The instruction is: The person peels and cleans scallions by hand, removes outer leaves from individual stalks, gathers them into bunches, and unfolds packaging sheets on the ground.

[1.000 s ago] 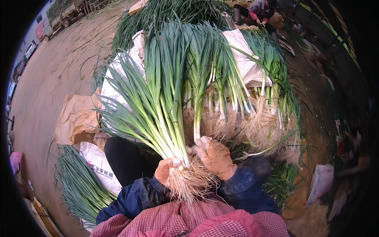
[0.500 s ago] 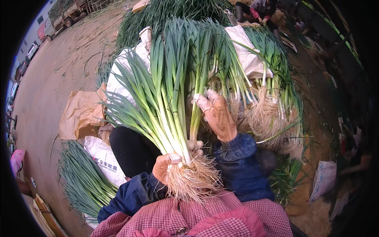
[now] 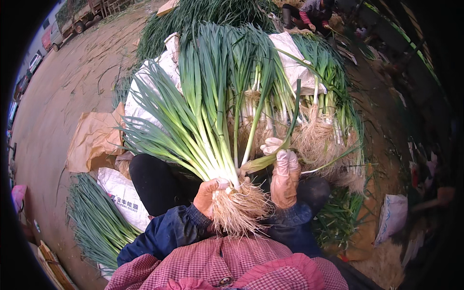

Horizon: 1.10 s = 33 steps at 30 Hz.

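Observation:
My left hand (image 3: 209, 197), in a soiled work glove, is closed round the white lower stems of a bunch of green garlic (image 3: 205, 137). The long green leaves fan away from me, and the pale, stringy roots (image 3: 240, 209) hang toward my lap. My gloved right hand (image 3: 284, 176) is beside the bunch on the right, its fingers closed on a yellowish outer leaf (image 3: 263, 163). That leaf bends outward from the stem base, and its green end stands up past my fingers.
More rooted green garlic (image 3: 316, 128) lies ahead right, partly under a white sack (image 3: 297, 67). Brown paper (image 3: 94, 140) and another leafy bundle (image 3: 99, 217) are at left. A person (image 3: 314, 17) sits at the far right. A truck (image 3: 72, 21) stands far left.
My right hand has moved down and toward me from the upper stems, drawing a yellowish leaf outward from the bunch. My left hand keeps its hold.

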{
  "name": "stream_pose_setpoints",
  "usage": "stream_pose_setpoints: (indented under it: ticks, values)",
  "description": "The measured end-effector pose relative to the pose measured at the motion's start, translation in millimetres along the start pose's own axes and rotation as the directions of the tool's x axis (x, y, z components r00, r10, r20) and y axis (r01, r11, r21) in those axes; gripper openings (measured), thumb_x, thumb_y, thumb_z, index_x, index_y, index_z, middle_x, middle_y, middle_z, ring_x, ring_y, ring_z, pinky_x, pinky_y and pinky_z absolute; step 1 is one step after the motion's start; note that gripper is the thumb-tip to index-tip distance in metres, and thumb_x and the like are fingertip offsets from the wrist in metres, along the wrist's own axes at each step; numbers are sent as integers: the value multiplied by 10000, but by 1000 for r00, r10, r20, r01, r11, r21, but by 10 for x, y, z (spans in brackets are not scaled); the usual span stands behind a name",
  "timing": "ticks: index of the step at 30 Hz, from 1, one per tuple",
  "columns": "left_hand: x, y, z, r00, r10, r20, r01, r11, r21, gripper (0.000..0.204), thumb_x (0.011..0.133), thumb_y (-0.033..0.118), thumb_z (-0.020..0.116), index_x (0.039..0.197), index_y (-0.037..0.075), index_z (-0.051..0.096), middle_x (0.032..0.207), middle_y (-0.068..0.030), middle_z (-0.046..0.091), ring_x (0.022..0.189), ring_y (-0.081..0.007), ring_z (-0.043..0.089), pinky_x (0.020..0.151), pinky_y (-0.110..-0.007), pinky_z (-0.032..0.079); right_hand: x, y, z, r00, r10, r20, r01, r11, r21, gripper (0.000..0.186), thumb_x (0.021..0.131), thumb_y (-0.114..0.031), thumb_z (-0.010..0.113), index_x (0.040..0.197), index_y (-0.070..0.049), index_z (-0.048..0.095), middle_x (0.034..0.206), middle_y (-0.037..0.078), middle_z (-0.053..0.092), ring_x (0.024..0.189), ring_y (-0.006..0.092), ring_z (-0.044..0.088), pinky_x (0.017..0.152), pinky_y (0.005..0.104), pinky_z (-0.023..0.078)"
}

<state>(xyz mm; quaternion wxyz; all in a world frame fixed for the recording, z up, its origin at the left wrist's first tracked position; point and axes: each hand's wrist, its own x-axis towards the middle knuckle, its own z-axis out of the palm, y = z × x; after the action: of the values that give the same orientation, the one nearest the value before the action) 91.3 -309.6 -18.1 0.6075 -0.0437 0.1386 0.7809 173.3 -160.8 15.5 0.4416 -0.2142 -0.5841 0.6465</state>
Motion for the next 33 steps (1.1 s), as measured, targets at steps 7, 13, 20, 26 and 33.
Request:
stream_pose_setpoints:
  ticks: [7,13,20,26,33]
  values:
    - [-70,9,44,1000,27,5,-26,994,-107,575,741,68,570,1277,-54,403,1260,-220,473,1055,-305,554,906,-420,479,214,-202,-577,919,342,197,-368,567,737,270,981,-275,396,845,-57,481,645,-5,369,474,71,284,495,234,293]
    - [-90,69,-51,1000,-8,-8,8,1000,-19,644,734,59,547,1338,-32,344,1166,-196,549,947,-275,592,871,-395,497,214,473,-128,655,628,420,-723,683,108,214,829,-12,548,1037,29,571,671,-20,491,496,24,365,451,192,280]
    - [-114,59,-19,997,-58,41,61,995,-74,670,719,73,564,1340,-34,338,1110,-173,567,938,-262,596,843,-381,503,747,1152,250,954,164,251,-36,893,-448,113,830,-144,637,835,-41,590,667,11,566,581,107,523,519,258,423]
    - [10,29,-103,992,-50,118,69,985,-161,737,695,64,561,1369,-30,277,1170,-191,512,1010,-293,556,895,-423,470,-263,252,-374,891,450,56,-452,892,29,153,888,-184,593,906,-33,574,589,31,563,448,93,475,412,203,356]
    - [75,66,-128,996,-39,80,56,973,-223,779,685,74,546,1399,38,239,1323,-250,403,1021,-302,543,887,-459,484,-245,-633,-2563,915,201,-349,-402,520,-754,246,835,-105,613,1044,11,553,848,72,605,670,126,559,601,224,459]
